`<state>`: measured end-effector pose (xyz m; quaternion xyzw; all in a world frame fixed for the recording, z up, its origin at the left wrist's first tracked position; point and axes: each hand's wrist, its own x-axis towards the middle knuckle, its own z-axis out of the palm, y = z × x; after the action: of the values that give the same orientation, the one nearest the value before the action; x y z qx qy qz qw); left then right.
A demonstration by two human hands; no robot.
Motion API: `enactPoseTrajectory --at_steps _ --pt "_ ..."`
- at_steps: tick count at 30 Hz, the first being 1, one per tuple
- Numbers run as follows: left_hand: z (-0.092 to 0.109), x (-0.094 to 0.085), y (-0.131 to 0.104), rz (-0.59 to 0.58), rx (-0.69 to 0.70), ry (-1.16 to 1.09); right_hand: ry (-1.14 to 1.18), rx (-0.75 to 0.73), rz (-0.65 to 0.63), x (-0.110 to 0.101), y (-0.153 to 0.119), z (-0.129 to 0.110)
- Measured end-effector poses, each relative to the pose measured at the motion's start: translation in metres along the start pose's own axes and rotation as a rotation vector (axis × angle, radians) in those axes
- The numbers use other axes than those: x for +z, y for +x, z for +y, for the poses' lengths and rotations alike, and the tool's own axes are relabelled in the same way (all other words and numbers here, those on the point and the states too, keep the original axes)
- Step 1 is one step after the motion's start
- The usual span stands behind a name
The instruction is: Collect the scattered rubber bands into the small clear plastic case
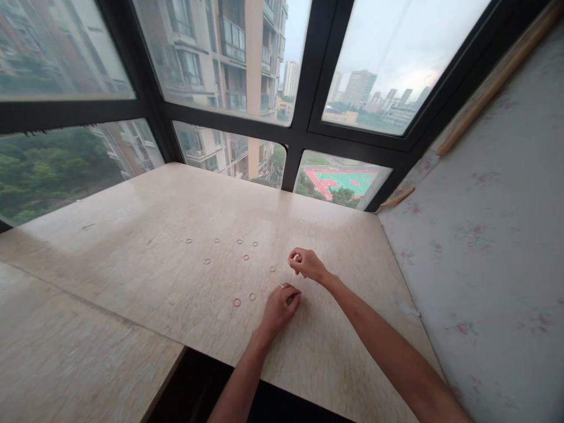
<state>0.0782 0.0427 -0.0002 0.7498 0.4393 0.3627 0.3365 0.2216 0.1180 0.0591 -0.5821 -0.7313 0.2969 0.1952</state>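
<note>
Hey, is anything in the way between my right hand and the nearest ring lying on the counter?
Nothing visible: only the counter surface shows between your right hand and that ring, just to its left. Your left hand is nearer you, outside that gap.

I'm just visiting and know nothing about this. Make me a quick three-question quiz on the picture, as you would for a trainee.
1. True or false: the loose thin rings on the stone countertop are all stacked in one pile.
2. Multiple choice: what shows outside, low in the window beyond the right hand?
a) a swimming pool
b) a green-and-pink sports court
c) a railway station
3. Short answer: on which hand does a finger ring show?

Key:
1. False; they lie spread out, apart from one another.
2. b
3. The left hand, its fingers curled at the countertop.
</note>
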Motion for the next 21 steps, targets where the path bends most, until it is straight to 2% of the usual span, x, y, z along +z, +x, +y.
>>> enactPoseTrajectory --at_steps 4,8,12,16,21 --pt "0.001 -0.001 -0.002 -0.032 0.022 0.03 0.134 0.082 0.154 -0.018 -0.069 0.022" --pt "0.002 -0.001 -0.003 -0.069 0.063 0.085 0.35 0.239 0.366 -0.036 -0.151 0.054" --pt "0.001 0.001 -0.002 -0.085 0.105 0.134 0.276 0.35 0.526 -0.047 -0.212 0.078" --pt "-0.001 0.002 0.001 -0.073 0.112 0.134 0.162 0.331 0.584 -0.045 -0.232 0.088" --pt "0.001 0.0 0.002 -0.055 0.081 0.118 0.016 0.273 0.513 -0.037 -0.226 0.093"
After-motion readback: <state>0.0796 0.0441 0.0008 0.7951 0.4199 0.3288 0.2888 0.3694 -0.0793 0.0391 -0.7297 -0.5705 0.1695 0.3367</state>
